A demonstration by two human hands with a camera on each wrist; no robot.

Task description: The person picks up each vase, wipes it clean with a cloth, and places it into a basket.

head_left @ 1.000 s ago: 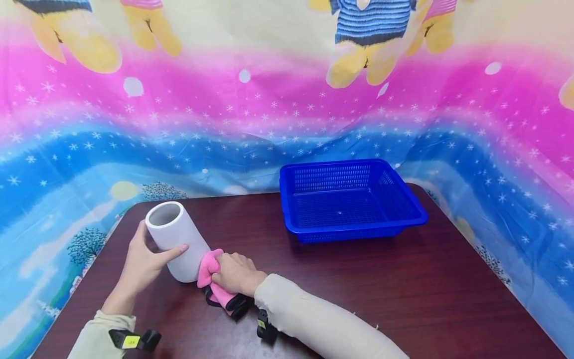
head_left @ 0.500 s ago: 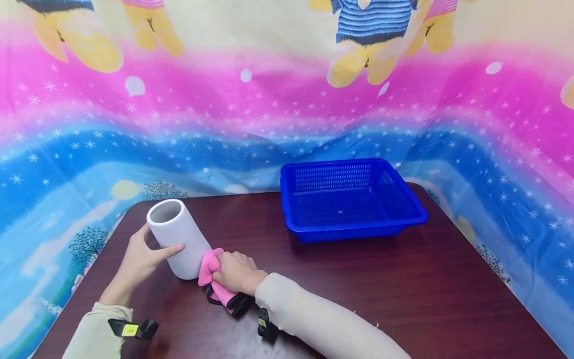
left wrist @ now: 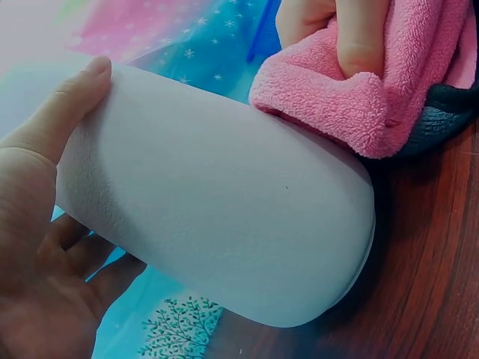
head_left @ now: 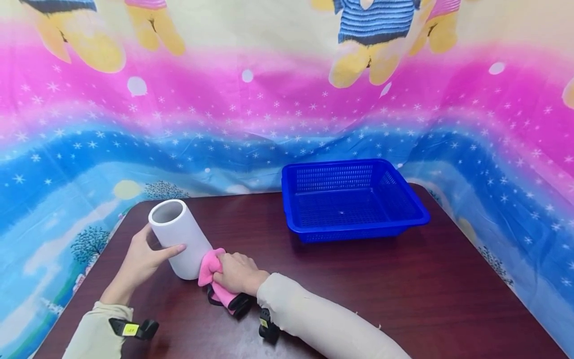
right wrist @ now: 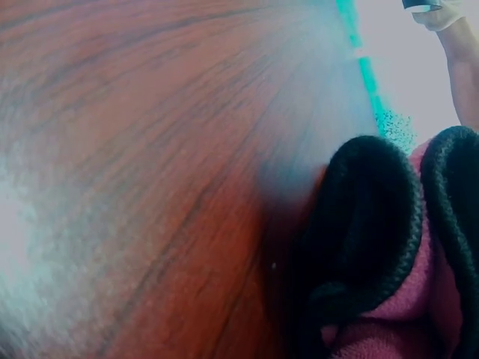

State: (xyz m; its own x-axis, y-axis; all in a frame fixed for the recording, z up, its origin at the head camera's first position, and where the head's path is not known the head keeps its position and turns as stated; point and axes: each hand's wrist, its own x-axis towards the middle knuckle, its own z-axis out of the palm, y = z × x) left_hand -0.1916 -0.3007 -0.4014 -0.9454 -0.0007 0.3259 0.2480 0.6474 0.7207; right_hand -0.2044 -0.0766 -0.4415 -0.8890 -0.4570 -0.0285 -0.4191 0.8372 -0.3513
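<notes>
My left hand (head_left: pixel 142 259) grips a white cylindrical vase (head_left: pixel 186 249) near its rim, thumb across the near side and fingers behind. The vase tilts, its open mouth leaning up and left and its rounded base low over the table. In my right hand (head_left: pixel 237 271) is a bunched pink cloth (head_left: pixel 211 268) with black edging, pressed against the lower right side of the vase. The left wrist view shows the pink cloth (left wrist: pixel 329 97) touching the vase wall (left wrist: pixel 224 179) near the base. Only folds of the black edging (right wrist: pixel 367 224) show in the right wrist view; that hand is hidden there.
A blue perforated plastic basket (head_left: pixel 358 227) stands at the back right of the dark red-brown wooden table (head_left: pixel 403 289). Behind the table hangs a patterned pink and blue curtain (head_left: pixel 215 104). Both wrists wear black straps.
The vase and left hand have risen very slightly since a second ago. The right hand keeps the cloth at nearly the same spot on the vase.
</notes>
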